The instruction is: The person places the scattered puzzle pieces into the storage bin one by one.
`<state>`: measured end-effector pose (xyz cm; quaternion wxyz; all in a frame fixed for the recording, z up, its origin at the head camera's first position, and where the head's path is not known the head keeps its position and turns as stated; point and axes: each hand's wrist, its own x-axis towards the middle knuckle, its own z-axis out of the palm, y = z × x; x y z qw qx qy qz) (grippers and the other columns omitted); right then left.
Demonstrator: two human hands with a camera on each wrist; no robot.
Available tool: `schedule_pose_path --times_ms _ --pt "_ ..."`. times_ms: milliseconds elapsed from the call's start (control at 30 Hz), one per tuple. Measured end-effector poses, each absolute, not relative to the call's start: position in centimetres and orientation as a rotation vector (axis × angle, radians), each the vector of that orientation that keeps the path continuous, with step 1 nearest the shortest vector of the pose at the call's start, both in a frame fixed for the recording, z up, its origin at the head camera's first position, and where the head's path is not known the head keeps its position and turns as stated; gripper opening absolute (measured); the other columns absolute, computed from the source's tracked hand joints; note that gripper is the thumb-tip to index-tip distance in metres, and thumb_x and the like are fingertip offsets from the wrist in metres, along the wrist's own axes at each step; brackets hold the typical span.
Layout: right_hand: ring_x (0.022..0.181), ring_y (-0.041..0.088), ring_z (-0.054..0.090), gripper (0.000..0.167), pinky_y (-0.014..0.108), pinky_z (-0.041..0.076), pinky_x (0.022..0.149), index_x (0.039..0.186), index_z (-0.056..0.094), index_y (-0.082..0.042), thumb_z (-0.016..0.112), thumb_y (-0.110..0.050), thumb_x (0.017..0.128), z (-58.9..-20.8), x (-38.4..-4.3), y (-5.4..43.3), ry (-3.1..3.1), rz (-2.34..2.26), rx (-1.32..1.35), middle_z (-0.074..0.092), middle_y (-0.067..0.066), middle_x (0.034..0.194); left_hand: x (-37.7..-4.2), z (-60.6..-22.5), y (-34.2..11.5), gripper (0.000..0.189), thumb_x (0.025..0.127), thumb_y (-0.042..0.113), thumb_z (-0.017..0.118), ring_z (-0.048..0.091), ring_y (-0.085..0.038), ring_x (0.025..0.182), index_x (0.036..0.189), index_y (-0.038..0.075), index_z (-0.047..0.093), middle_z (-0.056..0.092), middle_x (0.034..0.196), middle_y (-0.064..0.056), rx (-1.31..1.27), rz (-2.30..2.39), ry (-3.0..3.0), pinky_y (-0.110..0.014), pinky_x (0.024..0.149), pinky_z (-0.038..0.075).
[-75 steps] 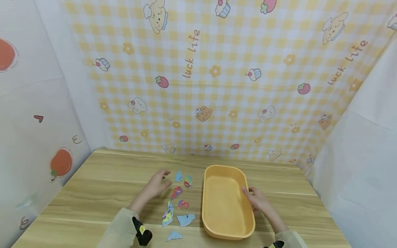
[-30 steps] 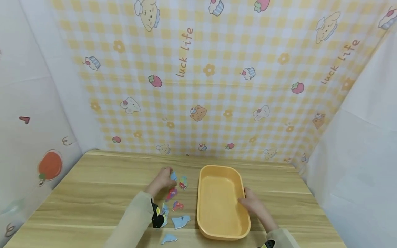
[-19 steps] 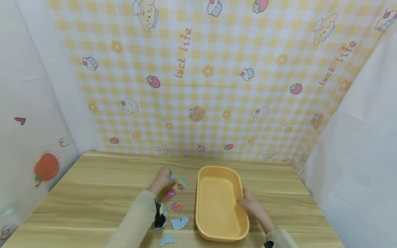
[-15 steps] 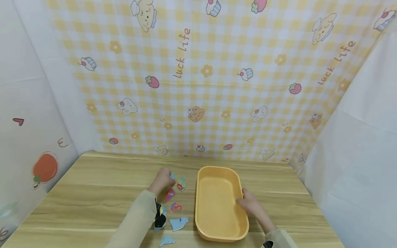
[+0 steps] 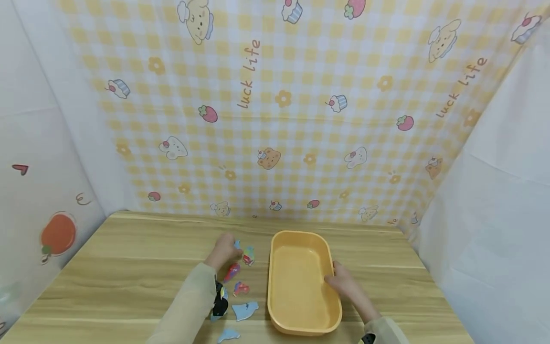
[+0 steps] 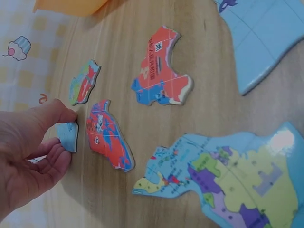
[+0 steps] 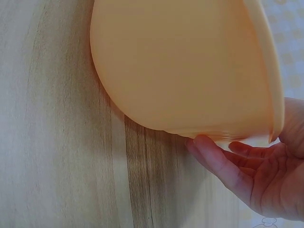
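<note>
My left hand [image 5: 223, 251] is at the far end of a loose group of map puzzle pieces, its thumb and curled fingers pinching a small light-blue puzzle piece [image 6: 69, 137]. A green and red piece [image 6: 84, 81] lies just beyond the thumb. Close beside the hand is a red and blue piece [image 6: 110, 135]. My right hand [image 5: 345, 282] grips the right rim of a yellow plastic bin [image 5: 301, 286], thumb over the edge, fingers against the outer wall [image 7: 237, 137]. No pieces show inside the bin.
Nearer to me lie another red piece [image 5: 241, 288], a plain blue piece [image 5: 245, 311] and a smaller blue one [image 5: 228, 335]. A multicoloured piece [image 6: 228, 175] sits under my left wrist. A checked cloth [image 5: 275, 143] hangs behind the wooden table [image 5: 129, 267].
My left hand has moved in from the left, its fingers closing on the small blue piece. My right hand stays on the bin's rim. The head view has turned slightly.
</note>
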<state>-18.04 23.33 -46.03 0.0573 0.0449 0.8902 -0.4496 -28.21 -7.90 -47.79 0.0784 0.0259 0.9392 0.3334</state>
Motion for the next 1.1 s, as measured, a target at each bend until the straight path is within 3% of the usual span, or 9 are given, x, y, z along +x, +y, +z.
schedule_pose_path --times_ms 367,533,667,800,1100 --pt "0.063 0.024 0.063 0.036 0.034 0.054 0.054 0.107 0.044 0.019 0.051 0.007 0.073 -46.1 -18.0 23.3 2.721 -1.367 0.126 0.059 0.023 0.083 -28.0 -47.9 -7.7 0.021 0.067 0.0 0.066 0.036 -0.011 0.051 0.058 0.004 0.047 0.038 0.055 0.001 0.204 1.11 2.85 -0.018 0.045 0.031" --pt "0.062 0.023 0.062 0.037 0.034 0.053 0.053 0.107 0.044 0.019 0.05 0.007 0.073 -46.1 -18.1 23.3 2.714 -1.374 0.137 0.059 0.022 0.082 -28.0 -47.3 -7.5 0.024 0.07 0.0 0.066 0.034 -0.011 0.051 0.062 0.004 0.044 0.036 0.056 0.001 0.224 1.18 2.8 -0.019 0.045 0.029" --pt "0.064 0.025 0.063 0.037 0.035 0.054 0.054 0.108 0.043 0.019 0.05 0.007 0.073 -46.0 -18.1 23.3 2.701 -1.385 0.145 0.059 0.023 0.084 -28.0 -46.7 -7.3 0.016 0.073 0.002 0.067 0.046 -0.014 0.061 0.077 -0.003 0.053 0.051 0.068 -0.007 0.227 1.167 2.786 -0.023 0.053 0.042" --pt "0.066 0.027 0.064 0.037 0.036 0.054 0.055 0.109 0.043 0.02 0.049 0.008 0.075 -46.0 -18.2 23.2 2.679 -1.408 0.151 0.059 0.024 0.085 -28.0 -46.3 -7.0 0.031 0.073 0.006 0.07 0.055 -0.02 0.075 0.097 -0.009 0.056 0.06 0.089 -0.017 0.28 1.119 2.833 -0.031 0.068 0.051" --pt "0.064 0.025 0.064 0.036 0.034 0.054 0.054 0.109 0.043 0.019 0.048 0.007 0.075 -46.0 -18.2 23.3 2.671 -1.385 0.156 0.058 0.023 0.083 -28.0 -44.9 -5.7 0.034 0.071 0.006 0.069 0.055 -0.019 0.072 0.099 -0.01 0.056 0.061 0.089 -0.016 0.331 1.155 2.835 -0.029 0.066 0.05"
